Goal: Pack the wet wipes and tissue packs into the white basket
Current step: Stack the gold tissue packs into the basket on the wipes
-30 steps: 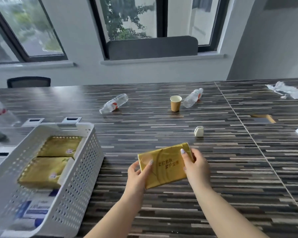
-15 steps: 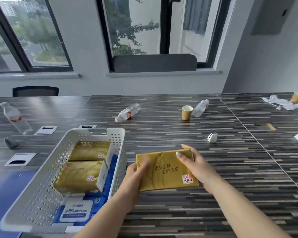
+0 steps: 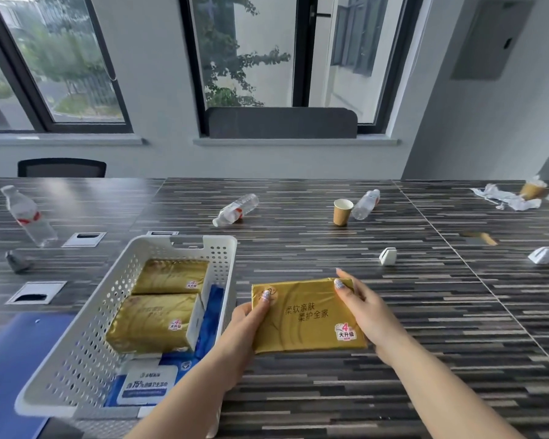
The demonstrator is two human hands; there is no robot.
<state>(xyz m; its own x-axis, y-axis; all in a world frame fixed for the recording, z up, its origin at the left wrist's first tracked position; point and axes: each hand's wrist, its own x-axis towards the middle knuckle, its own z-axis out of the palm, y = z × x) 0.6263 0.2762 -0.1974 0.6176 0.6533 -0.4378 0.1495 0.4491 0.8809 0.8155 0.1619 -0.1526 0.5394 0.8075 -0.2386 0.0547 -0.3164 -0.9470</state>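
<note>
I hold a gold tissue pack (image 3: 305,315) flat just above the striped table, right beside the white basket (image 3: 86,340). My left hand (image 3: 246,327) grips its left edge and my right hand (image 3: 366,312) grips its right edge. Inside the basket lie two more gold tissue packs, one at the far end (image 3: 171,275) and one in the middle (image 3: 154,323). A blue wet wipes pack (image 3: 146,384) sits at the basket's near end, and another blue pack (image 3: 211,315) stands against the right wall.
Lying water bottles (image 3: 235,210) (image 3: 365,204) and a paper cup (image 3: 342,211) sit farther back. An upright bottle (image 3: 29,217) stands far left. Small white holders (image 3: 388,256) (image 3: 542,255) lie to the right. A blue folder (image 3: 13,353) lies left of the basket. Crumpled paper (image 3: 507,198) sits far right.
The tissue pack has turned from tilted to level and both hands have carried it left, close to the basket's right wall. My view has also shifted left and up.
</note>
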